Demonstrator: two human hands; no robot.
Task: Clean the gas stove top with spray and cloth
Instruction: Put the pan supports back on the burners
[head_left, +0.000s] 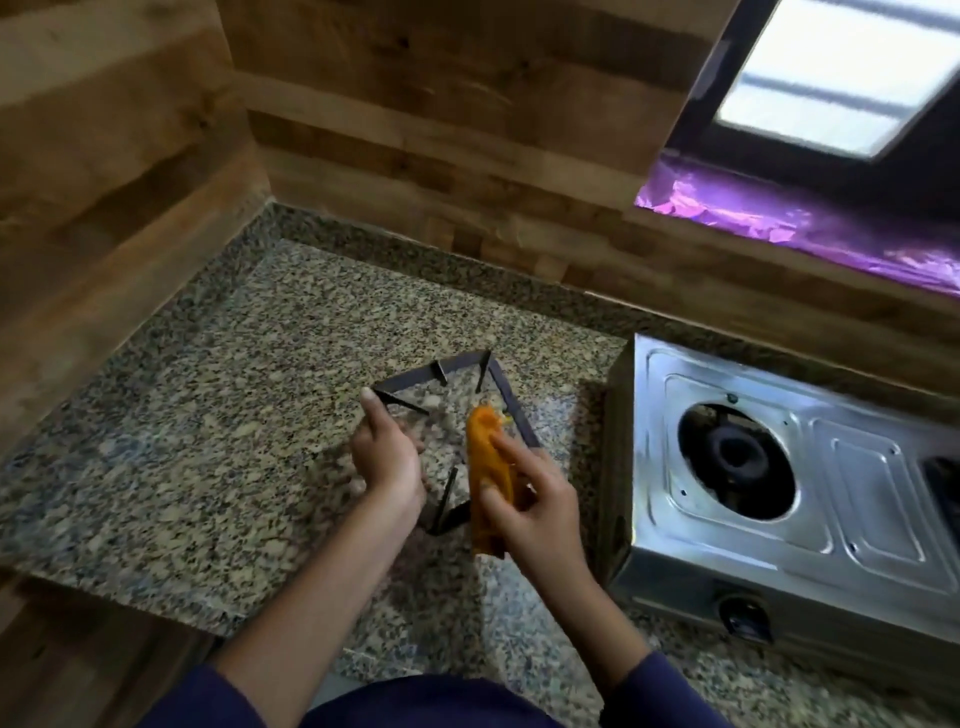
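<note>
Left hand (387, 460) grips grate (514, 402); right hand (535, 501) pinches orange cloth (485, 449) against it. Stove (857, 467) just right; desk (208, 415) open left.

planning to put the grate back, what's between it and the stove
Just a bare strip of granite counter lies between the grate and the stove, as the head view shows.

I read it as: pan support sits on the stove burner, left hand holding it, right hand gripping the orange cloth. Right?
Not quite. The head view shows the pan support off the stove, over the granite counter beside it. The left hand does hold it, and the right hand grips the orange cloth.
</note>
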